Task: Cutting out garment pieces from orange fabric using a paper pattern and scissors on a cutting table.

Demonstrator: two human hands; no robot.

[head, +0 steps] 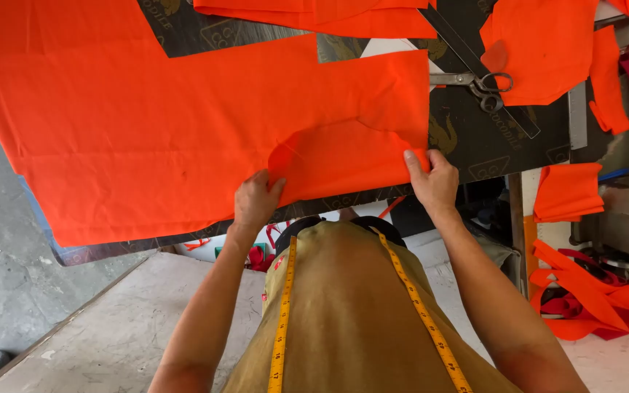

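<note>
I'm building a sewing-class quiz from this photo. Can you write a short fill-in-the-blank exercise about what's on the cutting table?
1. Both hands, left hand and right hand, grip the near edge of a large ____ cloth.
2. A yellow ____ hangs around the person's neck.
3. Metal ____ lie on the dark table, right of the cloth.

Missing words: orange; measuring tape; scissors

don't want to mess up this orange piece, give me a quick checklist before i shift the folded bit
1. Left hand grips the near corner of the folded flap: ok.
2. Right hand pinches the flap's other corner: ok.
3. Orange fabric lies flat on the dark cutting table: ok, apart from the lifted flap.
4. Scissors lie off the fabric being handled: ok.
5. Yellow measuring tape hangs clear of the fabric: ok.
6. Layers under the flap aligned: cannot tell.
</note>
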